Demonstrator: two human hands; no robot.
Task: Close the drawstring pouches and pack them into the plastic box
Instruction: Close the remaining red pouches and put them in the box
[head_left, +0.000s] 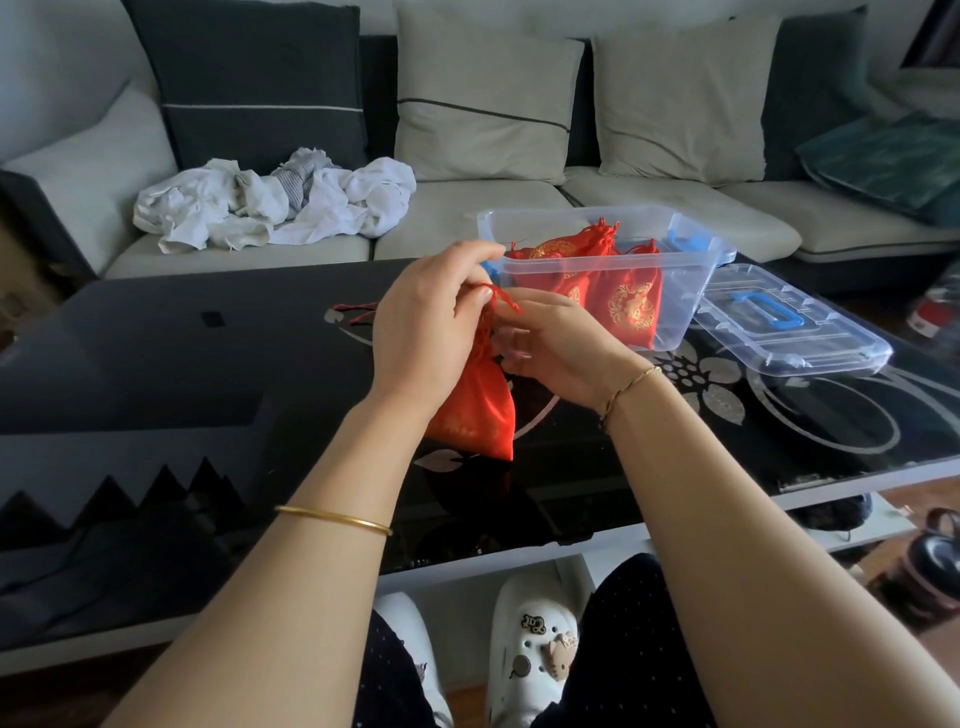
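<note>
Behind the left hand (426, 322), a half-hidden pouch (478, 410).

The bench (156, 364) has a glossy black top with a silver flower pattern and a white edge. A clear plastic box (675, 312) stands toward its far side, and just beside it on the right lies a clear lid (810, 348) with a blue handle (769, 306). A thin red cord (353, 312) lies near the middle
</note>
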